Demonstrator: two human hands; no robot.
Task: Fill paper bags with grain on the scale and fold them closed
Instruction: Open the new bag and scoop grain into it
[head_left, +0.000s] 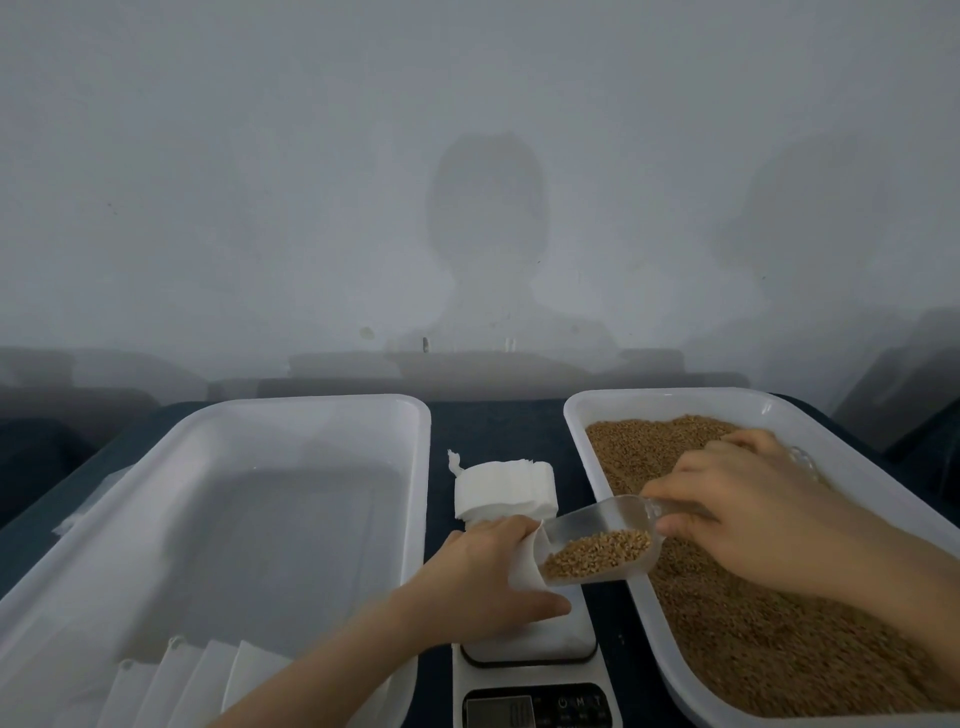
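A scale (535, 644) sits between two trays — flat bags (208, 680) in the near end of the left tray (311, 402), grain (753, 623) in the right tray (582, 415). Behind the scale lies a stack of paper bags (504, 488); on it stands a paper bag (524, 566), the scoop (602, 545) at its mouth.

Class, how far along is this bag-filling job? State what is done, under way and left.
Done: several white bags lie in the left bin, seemingly finished. In hand: the left hand holds a bag on the scale while the right hand holds a scoop of grain at its mouth. Left: folding this bag, then the stack of empty bags.
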